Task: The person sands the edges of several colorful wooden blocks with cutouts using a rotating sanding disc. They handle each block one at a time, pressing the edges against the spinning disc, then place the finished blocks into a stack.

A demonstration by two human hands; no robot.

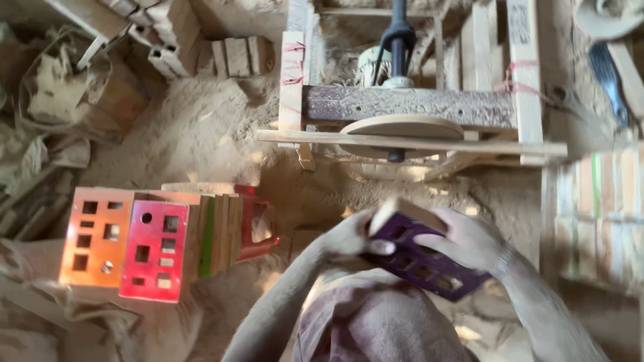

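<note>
Both hands hold one purple wooden panel [419,258] low in the middle of the view, just above the person's lap. The left hand [349,236] has its grip closed on the panel's left end, thumb laid over the painted face. The right hand [469,238] has its grip closed over the panel's upper right edge, fingers curled across it. The panel is tilted, its right end lower, and it has several square holes cut through it; its pale unpainted edge shows at the top between the two hands. Motion blur softens the finer detail of the fingers.

Left of the hands, well apart from them, a stack of similar panels [201,234] stands on edge on the sandy floor [201,127]. An orange panel [97,234] and a red panel [154,249] face the camera at the front of it, both with the same cut-out holes.

Beyond the hands stands a rough wooden frame [409,107] with a flat round wooden disc [402,127] mounted in it and a dark upright shaft [398,33] rising behind. More wooden blocks [235,57] lie in the sawdust at the upper left, and striped boards [597,214] are stacked at the right edge.
</note>
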